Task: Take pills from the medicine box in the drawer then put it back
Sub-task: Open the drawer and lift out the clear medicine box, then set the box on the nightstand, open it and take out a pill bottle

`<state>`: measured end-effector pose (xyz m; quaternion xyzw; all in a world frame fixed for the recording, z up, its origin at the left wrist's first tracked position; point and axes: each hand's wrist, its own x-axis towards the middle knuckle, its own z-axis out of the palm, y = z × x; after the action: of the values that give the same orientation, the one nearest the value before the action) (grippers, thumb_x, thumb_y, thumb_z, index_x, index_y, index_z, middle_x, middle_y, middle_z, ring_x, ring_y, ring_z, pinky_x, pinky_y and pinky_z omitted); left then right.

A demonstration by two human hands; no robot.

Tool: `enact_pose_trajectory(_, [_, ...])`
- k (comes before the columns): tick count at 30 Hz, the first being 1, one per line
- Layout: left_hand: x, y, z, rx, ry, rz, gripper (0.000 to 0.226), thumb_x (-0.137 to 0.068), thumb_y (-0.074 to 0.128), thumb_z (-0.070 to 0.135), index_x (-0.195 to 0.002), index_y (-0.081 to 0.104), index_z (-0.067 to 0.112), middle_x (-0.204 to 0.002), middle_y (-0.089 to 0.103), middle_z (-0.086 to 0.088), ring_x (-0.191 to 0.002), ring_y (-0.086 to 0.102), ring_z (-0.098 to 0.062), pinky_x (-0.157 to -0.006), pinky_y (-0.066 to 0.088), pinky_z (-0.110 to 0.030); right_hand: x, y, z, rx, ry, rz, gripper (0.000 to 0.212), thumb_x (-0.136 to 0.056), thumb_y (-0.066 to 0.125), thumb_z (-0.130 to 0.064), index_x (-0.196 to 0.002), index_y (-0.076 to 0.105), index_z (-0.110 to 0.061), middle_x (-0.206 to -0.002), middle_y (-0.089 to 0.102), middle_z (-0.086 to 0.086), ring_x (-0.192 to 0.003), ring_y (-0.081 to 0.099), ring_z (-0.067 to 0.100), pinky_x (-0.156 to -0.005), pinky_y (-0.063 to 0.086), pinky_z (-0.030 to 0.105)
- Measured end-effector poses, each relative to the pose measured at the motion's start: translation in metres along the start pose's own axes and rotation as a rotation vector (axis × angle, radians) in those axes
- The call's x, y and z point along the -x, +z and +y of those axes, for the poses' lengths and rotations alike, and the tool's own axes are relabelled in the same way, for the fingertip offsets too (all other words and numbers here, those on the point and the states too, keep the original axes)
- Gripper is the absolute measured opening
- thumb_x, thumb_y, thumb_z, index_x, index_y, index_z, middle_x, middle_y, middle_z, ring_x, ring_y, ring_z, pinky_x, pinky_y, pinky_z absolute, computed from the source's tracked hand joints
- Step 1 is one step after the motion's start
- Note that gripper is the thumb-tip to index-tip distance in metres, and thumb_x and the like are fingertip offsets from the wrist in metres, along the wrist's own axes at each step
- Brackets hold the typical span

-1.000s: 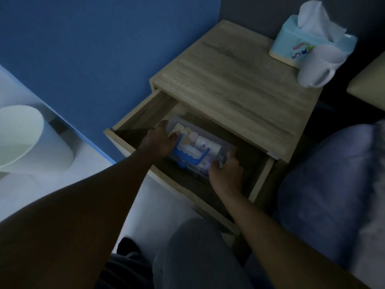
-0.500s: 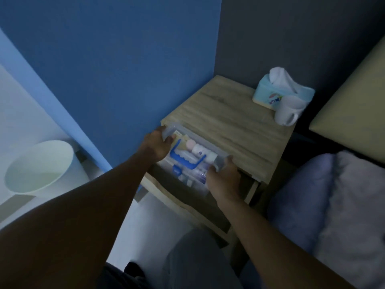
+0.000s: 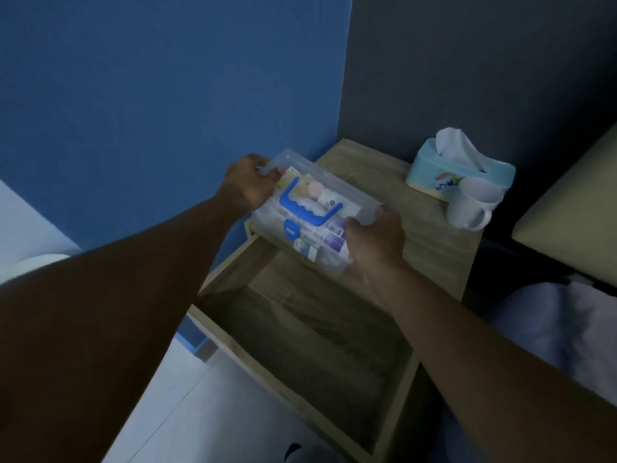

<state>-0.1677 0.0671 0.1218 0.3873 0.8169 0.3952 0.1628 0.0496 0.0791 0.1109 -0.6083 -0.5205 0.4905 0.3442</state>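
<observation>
A clear plastic medicine box [image 3: 325, 187] with a blue handle and blue latch is held up over the front left corner of the wooden nightstand [image 3: 430, 235]. Packets and small bottles show through its lid. My left hand [image 3: 248, 183] grips the box's far left end. My right hand [image 3: 377, 237] grips its near right end. Below the box the drawer [image 3: 300, 332] stands pulled out, and its wooden floor is bare.
A light blue tissue box [image 3: 430, 177] and a white mug [image 3: 467, 207] stand at the nightstand's back right. A blue wall rises on the left, a dark wall behind. Pale bedding [image 3: 561, 329] lies to the right; a white bin [image 3: 23, 267] is low left.
Both hands have lifted the medicine box out of the drawer and up to the level of the nightstand top. The drawer now holds nothing. The camera has tilted up and back.
</observation>
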Motion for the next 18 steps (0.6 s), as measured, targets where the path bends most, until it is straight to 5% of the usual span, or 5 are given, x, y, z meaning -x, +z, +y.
enact_pose_trajectory(7, [-0.038, 0.019, -0.017, 0.021, 0.008, -0.038, 0.042, -0.088, 0.061, 0.045, -0.118, 0.065, 0.016, -0.092, 0.069, -0.001, -0.060, 0.057, 0.001, -0.051, 0.041, -0.009, -0.038, 0.017, 0.005, 0.057, -0.012, -0.016, 0.062, -0.086, 0.074, -0.019, -0.142, 0.047, -0.016, -0.130, 0.062, 0.009, -0.077, 0.062, 0.010, -0.032, 0.038, 0.005])
enact_pose_trajectory(15, [-0.047, 0.030, -0.031, 0.029, -0.037, -0.037, 0.049, -0.092, 0.053, 0.046, -0.128, 0.060, 0.013, -0.114, 0.070, -0.008, -0.086, 0.063, -0.015, -0.078, 0.048, -0.024, -0.051, 0.027, 0.006, 0.137, -0.081, 0.001, 0.063, -0.090, 0.069, -0.021, -0.146, 0.041, -0.014, -0.141, 0.054, 0.008, -0.080, 0.057, 0.005, -0.026, 0.026, 0.001])
enact_pose_trajectory(18, [-0.047, 0.033, -0.032, 0.025, -0.041, -0.045, 0.052, -0.094, 0.050, 0.048, -0.131, 0.057, 0.012, -0.127, 0.064, -0.011, -0.110, 0.063, -0.024, -0.093, 0.050, -0.032, -0.050, 0.029, 0.015, 0.204, -0.160, 0.008, 0.056, -0.094, 0.064, -0.028, -0.144, 0.042, -0.013, -0.138, 0.055, 0.008, -0.075, 0.055, 0.000, -0.037, 0.032, 0.003])
